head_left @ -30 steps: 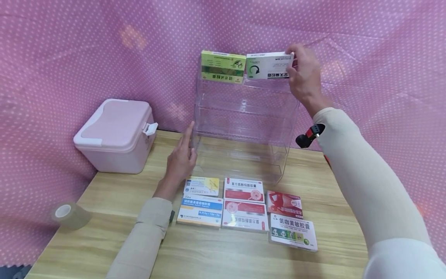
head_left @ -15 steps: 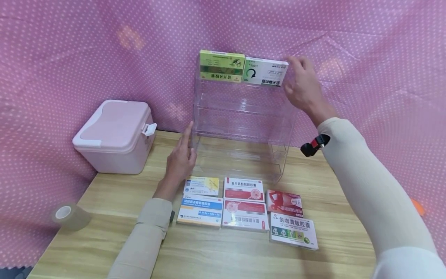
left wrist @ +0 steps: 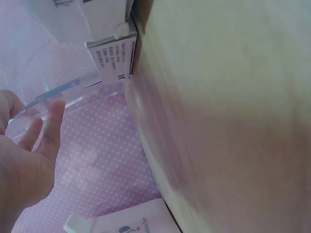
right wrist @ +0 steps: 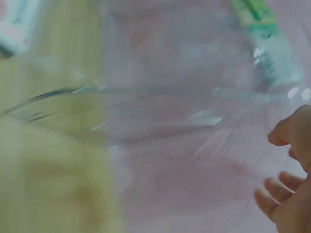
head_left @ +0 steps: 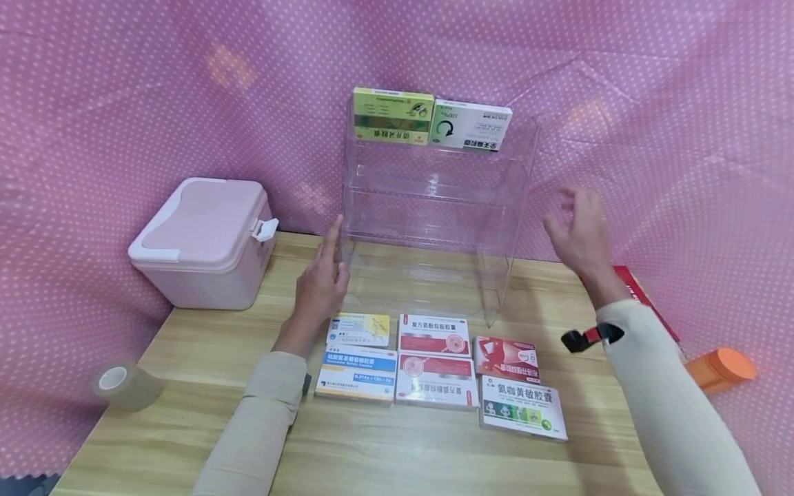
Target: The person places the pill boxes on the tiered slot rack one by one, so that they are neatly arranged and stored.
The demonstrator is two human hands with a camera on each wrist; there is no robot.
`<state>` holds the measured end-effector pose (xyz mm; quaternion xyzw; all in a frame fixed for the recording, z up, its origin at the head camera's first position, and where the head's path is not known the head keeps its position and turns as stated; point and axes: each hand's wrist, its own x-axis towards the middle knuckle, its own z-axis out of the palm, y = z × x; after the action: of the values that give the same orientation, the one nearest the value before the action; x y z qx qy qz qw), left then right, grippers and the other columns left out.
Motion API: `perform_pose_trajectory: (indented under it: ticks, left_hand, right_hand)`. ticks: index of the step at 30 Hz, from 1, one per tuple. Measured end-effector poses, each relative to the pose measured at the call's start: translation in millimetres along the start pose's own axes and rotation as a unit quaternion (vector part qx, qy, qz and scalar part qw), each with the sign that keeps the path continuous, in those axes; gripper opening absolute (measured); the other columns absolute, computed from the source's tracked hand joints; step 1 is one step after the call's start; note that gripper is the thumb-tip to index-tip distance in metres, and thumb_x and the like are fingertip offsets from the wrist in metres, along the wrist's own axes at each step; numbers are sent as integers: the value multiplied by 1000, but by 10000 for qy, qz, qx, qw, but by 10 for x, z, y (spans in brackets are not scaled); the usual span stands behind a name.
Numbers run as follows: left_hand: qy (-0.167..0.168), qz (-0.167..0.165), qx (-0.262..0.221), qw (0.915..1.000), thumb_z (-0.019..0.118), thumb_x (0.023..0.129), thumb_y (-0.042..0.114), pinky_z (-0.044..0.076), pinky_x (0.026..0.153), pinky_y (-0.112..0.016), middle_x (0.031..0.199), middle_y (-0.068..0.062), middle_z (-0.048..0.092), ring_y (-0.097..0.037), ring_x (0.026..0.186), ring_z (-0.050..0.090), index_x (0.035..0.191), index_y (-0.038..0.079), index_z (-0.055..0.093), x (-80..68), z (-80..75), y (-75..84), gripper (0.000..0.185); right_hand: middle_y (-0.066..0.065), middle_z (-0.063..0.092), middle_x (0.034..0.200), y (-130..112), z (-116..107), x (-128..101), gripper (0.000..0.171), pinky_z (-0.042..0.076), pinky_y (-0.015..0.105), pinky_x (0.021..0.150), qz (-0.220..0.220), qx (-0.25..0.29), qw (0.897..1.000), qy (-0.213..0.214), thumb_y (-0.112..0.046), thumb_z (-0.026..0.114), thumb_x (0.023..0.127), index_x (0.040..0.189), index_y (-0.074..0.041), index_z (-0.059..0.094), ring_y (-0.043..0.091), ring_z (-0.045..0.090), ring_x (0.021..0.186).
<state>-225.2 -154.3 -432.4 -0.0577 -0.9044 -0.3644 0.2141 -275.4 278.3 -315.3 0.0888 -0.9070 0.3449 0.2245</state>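
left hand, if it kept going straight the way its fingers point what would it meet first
The left hand points up and away, fingertips already at the left front edge of the clear shelf rack. It would probably meet that wall first, though depth makes contact hard to judge.

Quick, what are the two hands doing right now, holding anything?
Left hand: open, straight fingers resting against the side of the clear rack.
Right hand: open, fingers loose, holding nothing, beside the rack.
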Motion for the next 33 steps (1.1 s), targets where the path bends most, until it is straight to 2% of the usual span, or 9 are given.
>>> perform_pose_trajectory:
  ticks: [4,7,10,13,15,19,23,27,33]
  left_hand:
    - [9,0,-20,10000,58,103,4,51,63,-46,174,-11,40,-32,75,60,173,40,13,1,9,4,91]
    - [-38,-32,-31,10000,58,103,4,53,65,-47,174,-11,39,-33,80,63,173,39,13,3,28,14,90]
    - [-55,-54,-52,10000,58,103,5,54,66,-49,173,-12,41,-36,83,65,173,39,13,4,38,27,90]
    - [-77,-76,-33,9999,58,104,6,56,70,-52,171,-13,43,-38,90,67,173,43,10,5,35,27,92]
    - [-98,-112,-5,9999,58,104,7,57,72,-54,171,-14,44,-40,94,68,173,45,9,7,23,24,92]
    - [-63,-156,46,9998,57,104,9,57,73,-57,170,-14,45,-41,96,68,173,44,10,12,-10,5,90]
    - [-28,-100,22,9999,57,104,7,57,72,-56,169,-15,46,-42,99,68,173,44,9,11,-35,-3,91]
    - [-45,-67,-21,10000,57,104,7,57,73,-57,167,-17,47,-42,102,68,172,47,8,-2,-26,0,92]
    - [-10,-43,-20,10000,57,104,7,56,69,-53,168,-16,47,-40,94,68,172,47,8,-5,10,8,93]
  right_hand:
    - [39,50,147,445,115,-453,51,53,67,100,340,88,9957,-852,-6,65,102,148,11,50,58,59,125]
    - [41,50,149,731,160,-815,51,54,69,101,813,183,9801,-1801,-16,58,110,152,11,46,61,58,127]
    - [35,58,141,916,170,-1163,55,59,56,94,1226,273,9547,-2697,-30,51,114,155,5,46,52,63,118]
    - [25,64,126,994,135,-1462,57,55,36,84,1553,604,9339,-3163,-37,49,114,157,0,47,30,64,103]
    - [21,63,122,998,98,-1618,57,53,30,80,1662,916,9252,-3288,-36,52,114,158,-1,47,21,60,96]
    - [19,59,136,943,41,-1833,59,53,25,86,1574,1346,9136,-3499,-30,62,109,161,-7,45,15,58,106]
    - [18,57,140,879,56,-1942,66,49,23,89,1093,1251,9196,-3560,-25,74,102,160,-8,47,20,54,113]
    - [17,56,142,840,80,-1980,71,49,22,90,1039,1063,9242,-3519,-26,75,101,162,-10,43,26,53,116]
    - [17,55,142,824,74,-1983,67,48,24,91,1076,1068,9233,-3530,-26,76,100,160,-13,47,27,54,116]
